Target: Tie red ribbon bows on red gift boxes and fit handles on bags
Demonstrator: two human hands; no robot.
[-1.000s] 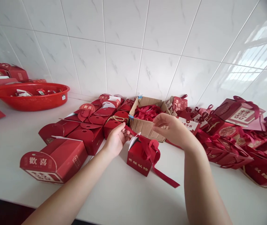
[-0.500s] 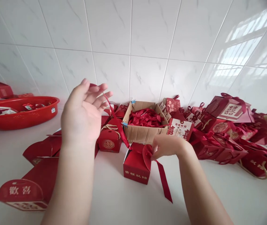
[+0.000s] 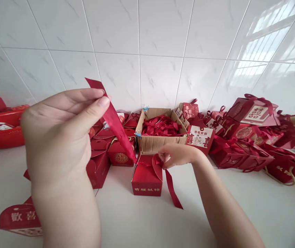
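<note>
A small red gift box (image 3: 146, 182) with gold characters on its front stands on the white surface. A red satin ribbon (image 3: 117, 125) runs from its top up to my left hand (image 3: 67, 120), raised at the left, where thumb and index finger pinch it near its slanted end. At the box's right side my right hand (image 3: 174, 155) is closed on the rounded flap, where the ribbon passes. The ribbon's other end (image 3: 173, 193) hangs down below this hand onto the surface. My right fingertips are partly hidden.
Behind the box stands a cardboard box (image 3: 163, 140) of loose red ribbons. Finished-looking red gift boxes (image 3: 243, 156) are piled at the right. More red boxes (image 3: 121, 155) stand at centre left, and a red basin (image 3: 5, 136) lies far left by the tiled wall.
My left hand has turned and moved left, from spread fingers to a pinch on the ribbon, which is now pulled straighter. My right hand keeps its hold on the flap.
</note>
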